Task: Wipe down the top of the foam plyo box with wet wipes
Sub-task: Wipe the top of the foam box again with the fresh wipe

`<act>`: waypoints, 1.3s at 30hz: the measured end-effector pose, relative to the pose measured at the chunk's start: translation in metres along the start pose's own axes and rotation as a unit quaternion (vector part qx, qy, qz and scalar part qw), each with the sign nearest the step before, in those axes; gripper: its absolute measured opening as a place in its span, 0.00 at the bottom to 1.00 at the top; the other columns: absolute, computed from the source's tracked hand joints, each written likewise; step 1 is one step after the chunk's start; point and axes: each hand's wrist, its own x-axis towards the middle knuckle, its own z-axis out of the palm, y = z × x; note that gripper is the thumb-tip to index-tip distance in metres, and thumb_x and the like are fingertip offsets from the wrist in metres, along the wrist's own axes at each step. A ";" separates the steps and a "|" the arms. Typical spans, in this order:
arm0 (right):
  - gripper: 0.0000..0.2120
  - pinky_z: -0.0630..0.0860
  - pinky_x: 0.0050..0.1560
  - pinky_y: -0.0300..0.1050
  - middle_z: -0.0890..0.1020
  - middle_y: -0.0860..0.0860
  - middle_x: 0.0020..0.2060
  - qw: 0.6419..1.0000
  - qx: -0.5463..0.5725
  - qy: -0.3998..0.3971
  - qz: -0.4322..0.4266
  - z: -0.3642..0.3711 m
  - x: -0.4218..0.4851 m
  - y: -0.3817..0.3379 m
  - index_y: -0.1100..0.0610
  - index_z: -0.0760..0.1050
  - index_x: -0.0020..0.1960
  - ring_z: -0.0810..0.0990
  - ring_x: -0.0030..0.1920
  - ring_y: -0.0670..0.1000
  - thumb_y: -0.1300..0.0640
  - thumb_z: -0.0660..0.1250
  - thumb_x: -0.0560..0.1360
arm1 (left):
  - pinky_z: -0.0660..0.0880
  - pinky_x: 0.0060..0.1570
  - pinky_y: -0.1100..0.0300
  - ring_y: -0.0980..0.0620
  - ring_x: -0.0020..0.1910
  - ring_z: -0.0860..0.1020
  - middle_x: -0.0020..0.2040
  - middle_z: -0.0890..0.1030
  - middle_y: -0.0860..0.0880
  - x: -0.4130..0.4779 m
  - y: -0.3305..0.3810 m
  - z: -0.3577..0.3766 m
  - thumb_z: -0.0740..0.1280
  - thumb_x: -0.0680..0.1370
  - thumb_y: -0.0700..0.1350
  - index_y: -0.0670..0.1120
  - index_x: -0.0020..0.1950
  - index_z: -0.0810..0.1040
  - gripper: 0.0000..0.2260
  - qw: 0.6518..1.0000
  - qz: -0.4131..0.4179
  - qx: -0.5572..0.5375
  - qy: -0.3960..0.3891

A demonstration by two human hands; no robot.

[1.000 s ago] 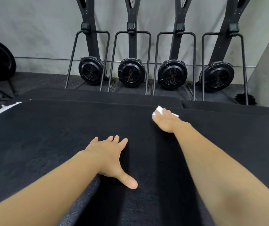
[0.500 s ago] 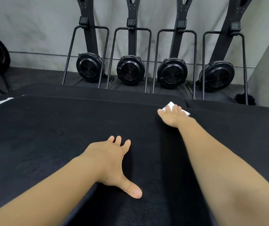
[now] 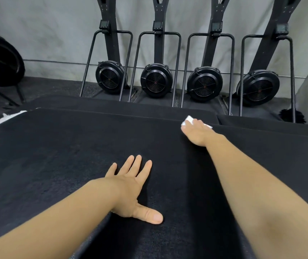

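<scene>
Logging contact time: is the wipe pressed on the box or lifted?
Pressed on: the right hand lies flat over the wet wipe at the far edge of the plyo box.

right hand (image 3: 196, 133) and wet wipe (image 3: 188, 120) slid toward plyo box (image 3: 56, 156) far edge, left hand (image 3: 130, 187) fingers seemingly straighter

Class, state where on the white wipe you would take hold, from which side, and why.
Probably the far-left corner of the wet wipe, from above: it lies flat on the plyo box top under the right hand, with only its corners showing.
</scene>
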 end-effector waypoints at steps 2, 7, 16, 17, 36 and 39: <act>0.13 0.65 0.65 0.59 0.71 0.54 0.59 0.999 -0.012 0.012 0.036 -0.011 -0.004 0.033 0.49 0.68 0.54 0.68 0.61 0.57 0.46 0.48 0.80 | 0.34 0.74 0.42 0.52 0.70 0.23 0.72 0.23 0.50 0.001 0.000 0.001 0.59 0.62 0.79 0.55 0.70 0.21 0.58 1.000 0.003 -0.006 0.003; 0.26 0.58 0.72 0.62 0.62 0.57 0.73 0.992 -0.044 -0.018 0.121 -0.024 -0.010 0.071 0.53 0.59 0.76 0.59 0.72 0.57 0.44 0.45 0.82 | 0.34 0.73 0.42 0.51 0.70 0.23 0.72 0.23 0.51 0.004 -0.002 0.003 0.59 0.62 0.79 0.55 0.71 0.21 0.58 1.000 0.010 -0.012 0.014; 0.30 0.55 0.74 0.56 0.58 0.56 0.75 0.998 -0.061 -0.032 0.009 0.018 -0.019 -0.041 0.50 0.58 0.77 0.53 0.76 0.56 0.37 0.46 0.80 | 0.32 0.73 0.41 0.51 0.69 0.22 0.72 0.22 0.51 0.010 -0.005 0.009 0.59 0.61 0.80 0.56 0.69 0.21 0.58 0.999 0.014 -0.015 0.030; 0.30 0.55 0.73 0.55 0.58 0.56 0.75 0.997 -0.069 -0.036 -0.016 0.026 -0.022 -0.055 0.50 0.58 0.77 0.53 0.75 0.56 0.37 0.46 0.80 | 0.32 0.72 0.41 0.52 0.69 0.22 0.72 0.23 0.51 0.010 -0.006 0.010 0.59 0.60 0.81 0.56 0.70 0.22 0.59 0.999 0.015 -0.020 0.037; 0.20 0.60 0.70 0.58 0.66 0.54 0.66 0.999 -0.029 -0.024 0.030 -0.025 -0.028 0.092 0.50 0.64 0.69 0.62 0.69 0.57 0.45 0.47 0.81 | 0.35 0.74 0.56 0.53 0.77 0.35 0.79 0.37 0.48 0.046 0.103 -0.006 0.43 0.81 0.63 0.50 0.79 0.39 0.31 0.968 0.042 -0.051 0.243; 0.19 0.60 0.69 0.58 0.68 0.55 0.65 0.997 -0.026 -0.005 0.073 -0.039 -0.035 0.135 0.51 0.66 0.66 0.64 0.68 0.57 0.45 0.47 0.81 | 0.36 0.75 0.54 0.53 0.76 0.34 0.79 0.36 0.48 0.053 0.113 0.005 0.39 0.81 0.63 0.49 0.79 0.37 0.30 0.968 0.014 -0.014 0.249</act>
